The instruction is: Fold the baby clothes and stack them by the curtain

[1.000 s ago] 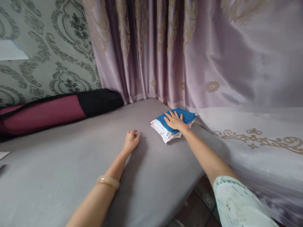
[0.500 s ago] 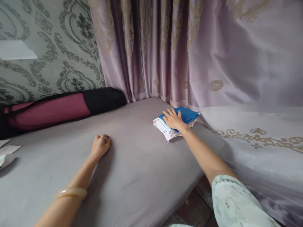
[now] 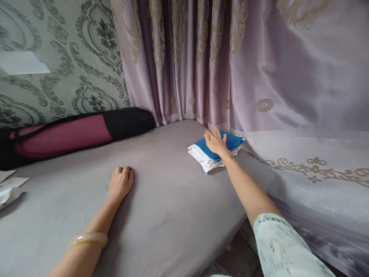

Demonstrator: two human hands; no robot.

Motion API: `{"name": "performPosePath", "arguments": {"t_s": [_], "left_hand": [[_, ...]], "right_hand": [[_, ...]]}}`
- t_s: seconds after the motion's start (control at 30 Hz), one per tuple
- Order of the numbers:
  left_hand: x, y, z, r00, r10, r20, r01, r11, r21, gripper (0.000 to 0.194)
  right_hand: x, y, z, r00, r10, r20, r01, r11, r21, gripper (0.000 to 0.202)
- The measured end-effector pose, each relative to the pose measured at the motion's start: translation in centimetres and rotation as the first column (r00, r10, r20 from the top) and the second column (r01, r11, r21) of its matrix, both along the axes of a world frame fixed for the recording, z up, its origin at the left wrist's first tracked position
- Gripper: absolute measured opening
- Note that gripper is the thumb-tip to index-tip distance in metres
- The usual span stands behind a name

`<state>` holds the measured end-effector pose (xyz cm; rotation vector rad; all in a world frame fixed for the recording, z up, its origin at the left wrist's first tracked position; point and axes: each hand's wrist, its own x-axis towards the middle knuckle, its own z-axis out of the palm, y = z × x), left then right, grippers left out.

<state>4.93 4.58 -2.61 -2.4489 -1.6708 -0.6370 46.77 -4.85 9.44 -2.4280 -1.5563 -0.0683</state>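
A stack of folded cloths lies on the far right part of the bed, a blue folded cloth (image 3: 235, 141) on top of white floral-printed folded cloths (image 3: 209, 164). My right hand (image 3: 215, 142) is over the blue cloth, open and palm down, slightly blurred. Whether it presses on the cloth or hovers just above, I cannot tell. Farther left, my left hand (image 3: 121, 181) rests on the grey bed sheet (image 3: 167, 200) with its fingers curled in. Its palm side faces down, so anything inside it is hidden. A pale bangle (image 3: 88, 239) circles the left forearm.
Along the patterned wall lies a long maroon and black bag (image 3: 63, 134). White papers or packets (image 3: 11, 188) sit at the left edge. Purple curtains (image 3: 190, 61) hang behind the stack. The bed's right edge drops to the floor (image 3: 238, 254).
My right hand has lifted or slid slightly toward the far side of the blue cloth. My left hand has turned knuckles-up in nearly the same spot. The view has shifted a little.
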Motion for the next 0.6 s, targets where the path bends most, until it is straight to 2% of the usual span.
{"name": "performPosePath", "arguments": {"t_s": [0.03, 0.1, 0.2, 0.37, 0.6], "left_hand": [[0.0, -0.1, 0.1, 1.000, 0.005, -0.004, -0.005, 1.000, -0.006, 0.045], [0.1, -0.2, 0.2, 1.000, 0.012, -0.015, -0.013, 1.000, -0.018, 0.046], [0.3, -0.4, 0.3, 1.000, 0.025, -0.017, -0.026, 0.999, -0.029, 0.046], [0.3, -0.5, 0.5, 0.999, 0.021, -0.026, -0.022, 0.999, -0.043, 0.048], [0.3, -0.5, 0.4, 0.998, 0.031, -0.052, -0.033, 0.998, -0.048, 0.046]], "right_hand": [[1.0, -0.1, 0.2, 0.993, -0.114, 0.014, 0.114, 0.992, 0.051, 0.063], [3.2, -0.3, 0.1, 0.957, -0.289, -0.003, 0.289, 0.956, 0.038, 0.067], [5.6, -0.8, -0.7, 0.911, -0.410, -0.042, 0.408, 0.912, -0.043, 0.071], [6.5, -1.0, -1.9, 0.891, -0.448, -0.071, 0.444, 0.893, -0.073, 0.075], [6.8, -0.8, -2.2, 0.884, -0.460, -0.087, 0.453, 0.887, -0.085, 0.072]]}}
